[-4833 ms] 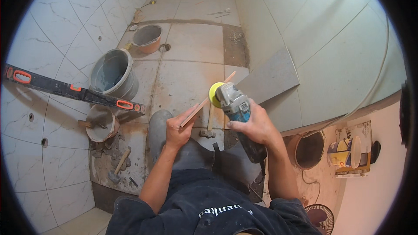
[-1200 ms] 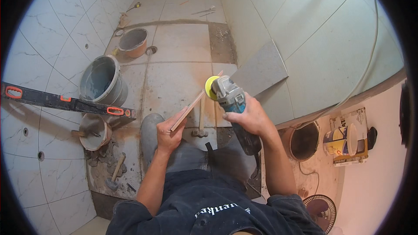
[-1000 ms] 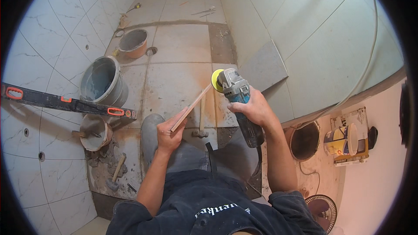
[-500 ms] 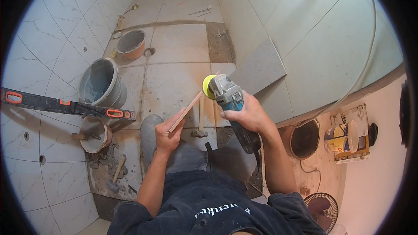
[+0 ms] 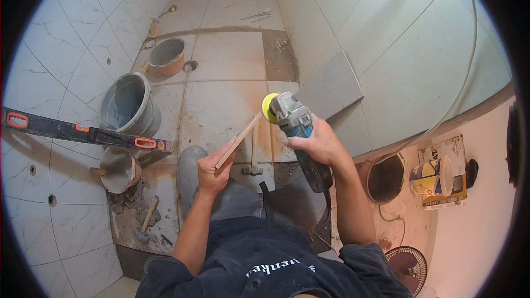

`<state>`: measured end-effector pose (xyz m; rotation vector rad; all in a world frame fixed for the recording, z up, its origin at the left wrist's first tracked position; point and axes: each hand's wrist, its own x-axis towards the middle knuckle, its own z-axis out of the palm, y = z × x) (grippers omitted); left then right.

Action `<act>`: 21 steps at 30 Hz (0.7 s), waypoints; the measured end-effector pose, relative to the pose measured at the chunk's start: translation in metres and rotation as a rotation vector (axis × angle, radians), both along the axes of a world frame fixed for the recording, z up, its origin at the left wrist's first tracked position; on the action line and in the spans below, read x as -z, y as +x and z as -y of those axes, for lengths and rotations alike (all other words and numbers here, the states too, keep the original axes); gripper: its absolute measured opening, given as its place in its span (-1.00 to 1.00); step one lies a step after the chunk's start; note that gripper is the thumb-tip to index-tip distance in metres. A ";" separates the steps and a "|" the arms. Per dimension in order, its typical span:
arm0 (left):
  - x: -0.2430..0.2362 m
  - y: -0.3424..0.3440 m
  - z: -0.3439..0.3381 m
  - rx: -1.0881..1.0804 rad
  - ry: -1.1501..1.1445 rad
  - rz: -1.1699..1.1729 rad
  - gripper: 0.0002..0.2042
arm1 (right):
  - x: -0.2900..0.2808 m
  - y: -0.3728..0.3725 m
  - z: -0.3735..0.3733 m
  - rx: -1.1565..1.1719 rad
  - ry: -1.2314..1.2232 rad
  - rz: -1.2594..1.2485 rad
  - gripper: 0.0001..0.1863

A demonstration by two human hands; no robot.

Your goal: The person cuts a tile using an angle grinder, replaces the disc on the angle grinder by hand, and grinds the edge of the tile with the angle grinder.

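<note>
My left hand (image 5: 215, 164) is closed on a narrow tile strip (image 5: 238, 140), held on edge and slanting up toward the middle. My right hand (image 5: 320, 143) grips a grey, blue and black angle grinder (image 5: 293, 115); its yellow disc (image 5: 268, 107) faces left at the strip's upper end, and I cannot tell whether they touch. Behind the strip a long-handled hammer (image 5: 253, 170) lies on the tiled floor, beyond my knees. A loose grey tile (image 5: 331, 83) rests beside the right wall, behind the grinder.
At left, a long black level (image 5: 105, 135) lies near a large grey bucket (image 5: 126, 105), a smaller bucket (image 5: 116, 170) and another hammer (image 5: 148, 221). Farther back are an orange bucket (image 5: 165, 58) and drain hole (image 5: 190, 66). At right are a dark bucket (image 5: 386, 179), paint tub (image 5: 430, 176) and fan (image 5: 406, 267).
The grinder in my right hand has shifted slightly up and down and side to side along the strip's upper end. My left hand stays closed on the strip, nearly in place.
</note>
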<state>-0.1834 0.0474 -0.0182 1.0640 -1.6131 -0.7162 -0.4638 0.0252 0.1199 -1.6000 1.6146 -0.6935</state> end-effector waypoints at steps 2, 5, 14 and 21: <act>0.001 0.000 0.000 0.000 -0.013 0.003 -0.61 | -0.003 -0.007 0.007 0.007 0.012 0.002 -0.41; 0.002 0.000 0.000 0.004 0.001 -0.023 -0.62 | -0.009 -0.008 0.012 0.029 0.083 0.075 -0.48; 0.001 0.001 0.000 0.006 -0.009 -0.003 -0.61 | -0.006 -0.003 0.003 -0.022 0.046 0.002 -0.39; 0.001 0.000 0.001 0.012 -0.012 0.006 -0.57 | 0.000 0.003 -0.007 -0.047 0.049 -0.025 -0.32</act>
